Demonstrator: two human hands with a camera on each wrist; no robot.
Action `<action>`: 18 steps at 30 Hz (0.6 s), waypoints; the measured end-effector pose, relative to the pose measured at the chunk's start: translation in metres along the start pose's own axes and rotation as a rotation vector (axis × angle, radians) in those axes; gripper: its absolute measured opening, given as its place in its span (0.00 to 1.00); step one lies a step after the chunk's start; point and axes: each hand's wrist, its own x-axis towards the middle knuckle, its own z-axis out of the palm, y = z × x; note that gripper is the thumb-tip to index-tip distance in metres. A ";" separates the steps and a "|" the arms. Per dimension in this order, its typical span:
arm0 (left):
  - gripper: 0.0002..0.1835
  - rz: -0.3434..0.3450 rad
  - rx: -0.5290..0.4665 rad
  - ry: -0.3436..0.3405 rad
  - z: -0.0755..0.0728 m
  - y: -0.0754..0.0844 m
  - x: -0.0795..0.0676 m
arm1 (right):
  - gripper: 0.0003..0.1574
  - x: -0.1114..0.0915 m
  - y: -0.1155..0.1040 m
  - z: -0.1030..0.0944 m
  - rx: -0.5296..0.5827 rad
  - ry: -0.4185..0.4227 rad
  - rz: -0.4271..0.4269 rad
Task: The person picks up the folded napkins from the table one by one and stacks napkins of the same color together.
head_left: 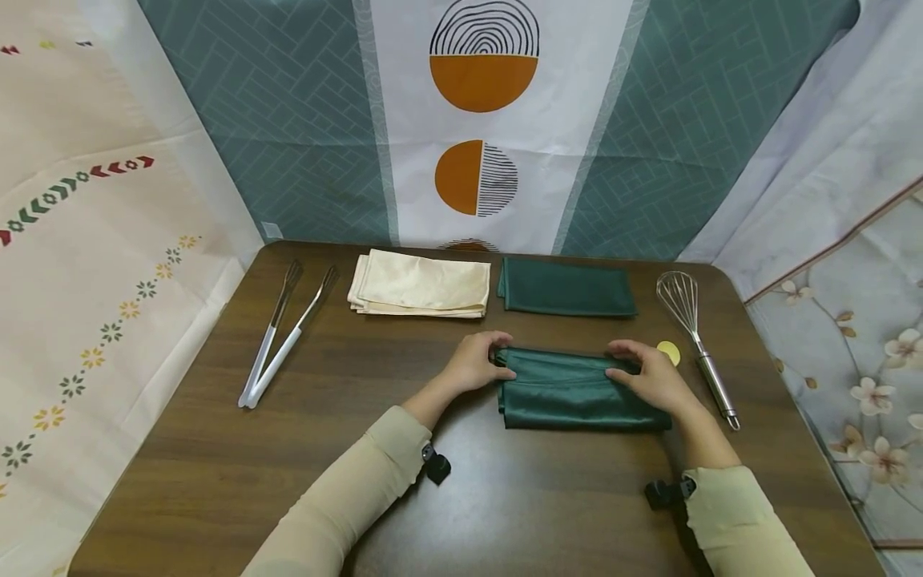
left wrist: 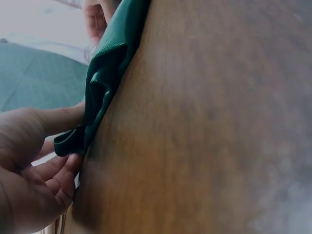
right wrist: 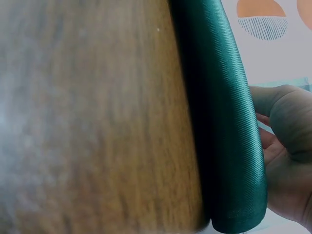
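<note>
A shiny dark green cloth point(head_left: 577, 405), folded into a rectangle with a loose fold along its far side, lies on the table. My left hand point(head_left: 476, 365) pinches its far left corner between thumb and fingers. In the left wrist view the layered end of the cloth point(left wrist: 105, 73) stands between the thumb and fingers of the left hand point(left wrist: 29, 156). My right hand point(head_left: 652, 381) grips the far part of the cloth right of its middle, thumb on top. Past the rounded near fold of the cloth point(right wrist: 234, 126), the right hand point(right wrist: 287, 146) is partly hidden in the right wrist view.
A folded cream cloth point(head_left: 425, 284) and another folded green cloth point(head_left: 566, 287) lie along the back of the brown table point(head_left: 180, 449). White-handled tongs point(head_left: 277, 353) are at left. A whisk point(head_left: 695, 336) lies at right, near a yellow disc point(head_left: 669, 352) beside the right hand.
</note>
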 end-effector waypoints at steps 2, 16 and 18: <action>0.29 -0.009 0.009 -0.003 -0.001 0.000 0.001 | 0.28 0.001 -0.001 0.000 -0.008 0.003 -0.004; 0.13 -0.041 0.044 -0.025 -0.012 -0.011 0.003 | 0.37 -0.004 -0.002 -0.005 -0.004 -0.090 -0.030; 0.13 -0.055 0.033 -0.001 -0.014 -0.014 0.003 | 0.39 -0.005 -0.001 -0.006 -0.017 -0.102 -0.028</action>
